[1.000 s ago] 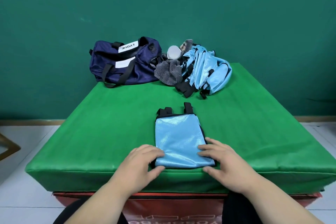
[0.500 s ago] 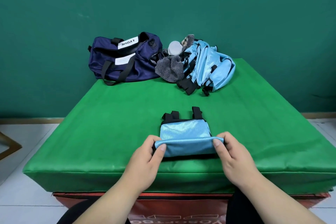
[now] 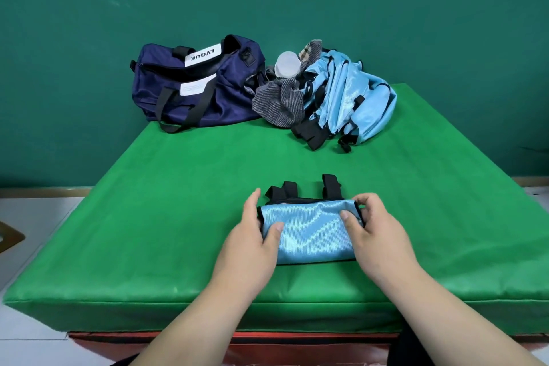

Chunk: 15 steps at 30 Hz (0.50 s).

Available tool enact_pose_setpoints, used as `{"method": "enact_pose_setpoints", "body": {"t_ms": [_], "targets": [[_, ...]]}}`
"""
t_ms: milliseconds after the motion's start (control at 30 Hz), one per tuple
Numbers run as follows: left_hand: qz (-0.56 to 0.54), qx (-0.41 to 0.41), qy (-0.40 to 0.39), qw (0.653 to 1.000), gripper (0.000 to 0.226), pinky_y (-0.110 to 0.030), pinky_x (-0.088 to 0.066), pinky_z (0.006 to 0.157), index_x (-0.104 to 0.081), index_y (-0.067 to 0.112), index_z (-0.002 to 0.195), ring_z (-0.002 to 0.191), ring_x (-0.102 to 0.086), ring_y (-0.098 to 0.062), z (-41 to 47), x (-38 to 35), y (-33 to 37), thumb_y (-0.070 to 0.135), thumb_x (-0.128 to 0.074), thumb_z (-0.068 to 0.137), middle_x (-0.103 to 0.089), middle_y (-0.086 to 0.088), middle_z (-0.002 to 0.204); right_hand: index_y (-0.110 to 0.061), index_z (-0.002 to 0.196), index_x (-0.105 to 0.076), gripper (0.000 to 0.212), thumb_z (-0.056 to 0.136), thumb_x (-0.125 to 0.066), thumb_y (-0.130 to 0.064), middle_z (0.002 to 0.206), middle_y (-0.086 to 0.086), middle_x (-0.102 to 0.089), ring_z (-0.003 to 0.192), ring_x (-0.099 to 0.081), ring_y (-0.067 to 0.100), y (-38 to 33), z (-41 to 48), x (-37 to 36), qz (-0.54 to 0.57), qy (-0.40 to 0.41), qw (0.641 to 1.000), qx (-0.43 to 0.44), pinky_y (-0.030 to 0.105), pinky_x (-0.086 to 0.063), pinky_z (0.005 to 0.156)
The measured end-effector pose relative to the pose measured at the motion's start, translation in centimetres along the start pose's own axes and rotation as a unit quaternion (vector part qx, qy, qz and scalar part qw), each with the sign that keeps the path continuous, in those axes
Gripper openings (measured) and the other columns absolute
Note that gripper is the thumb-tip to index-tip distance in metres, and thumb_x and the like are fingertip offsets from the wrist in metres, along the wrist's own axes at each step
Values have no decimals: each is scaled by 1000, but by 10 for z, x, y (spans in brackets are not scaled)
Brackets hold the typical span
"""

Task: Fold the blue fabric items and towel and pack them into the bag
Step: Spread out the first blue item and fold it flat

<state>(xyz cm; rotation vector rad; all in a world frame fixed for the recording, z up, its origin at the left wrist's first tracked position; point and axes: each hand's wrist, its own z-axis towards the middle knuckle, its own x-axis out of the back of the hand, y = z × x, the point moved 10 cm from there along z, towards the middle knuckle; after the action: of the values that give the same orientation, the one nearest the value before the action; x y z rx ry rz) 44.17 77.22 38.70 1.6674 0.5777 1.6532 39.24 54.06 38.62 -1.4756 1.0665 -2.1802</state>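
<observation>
Left hand [image 3: 252, 242], right hand [image 3: 377, 232] pinching folded blue fabric [image 3: 312, 232] ends

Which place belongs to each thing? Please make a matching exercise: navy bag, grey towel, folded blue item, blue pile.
Things: 1 navy bag; 2 grey towel; 3 folded blue item; 4 blue pile.
Places: A between left hand and right hand; B far right; C far left; D between bag and pile.
Pairs: 1-C, 2-D, 3-A, 4-B.

Bg: teal wall [image 3: 297, 3], pale floor [image 3: 44, 211].
</observation>
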Motion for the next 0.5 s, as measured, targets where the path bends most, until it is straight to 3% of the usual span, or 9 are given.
{"method": "enact_pose_setpoints", "body": {"t_ms": [67, 200, 333, 433, 500], "targets": [[42, 11, 8, 999, 67, -35, -47, 80, -10, 40, 154, 106, -63, -30, 8, -1, 3, 43, -50, 100, -68, -8, 113, -29, 102, -43, 13, 99, -55, -35, 62, -6, -52, 59, -50, 14, 1, 7, -2, -18, -3, 1000, -19, 31, -32, 51], [132, -2, 21, 991, 66, -39, -52, 77, -12, 38, 152, 93, -63, -27, 20, -4, 5, 46, -49, 98, -66, 0, 103, -27, 98, -43, 14, 98, -54, -36, 65, -3, -57, 59, -52, 16, 4, 14, -5, -32, -8, 998, -45, 31, -30, 48], [178, 8, 26, 984, 65, -38, -50, 84, -23, 35, 150, 108, -58, -22, 22, 2, 1, 53, -51, 94, -54, 5, 121, -26, 101, -38, 22, 96, -57, -34, 70, -2, -59, 61, -54, 14, -1, 18, -5, -34, 2, 999, -41, 35, -36, 52], [187, -65, 67, 978, 59, -36, -40, 102, -36, 32, 147, 123, -40, -18, 14, 11, 17, 55, -46, 94, -42, 4, 129, -28, 102, -35, 27, 95, -60, -34, 75, -7, -58, 65, -56, 15, -3, 16, -2, -23, 22, 998, -47, 36, -38, 55], [218, -141, 11, 966, 59, -37, -21, 117, -33, 35, 149, 139, -19, -14, 2, -5, 33, 60, -31, 96, -28, 5, 147, -30, 101, -33, 28, 94, -60, -35, 81, -9, -58, 70, -57, 21, -4, 15, -2, -26, 28, 998, -48, 35, -37, 58]]}}
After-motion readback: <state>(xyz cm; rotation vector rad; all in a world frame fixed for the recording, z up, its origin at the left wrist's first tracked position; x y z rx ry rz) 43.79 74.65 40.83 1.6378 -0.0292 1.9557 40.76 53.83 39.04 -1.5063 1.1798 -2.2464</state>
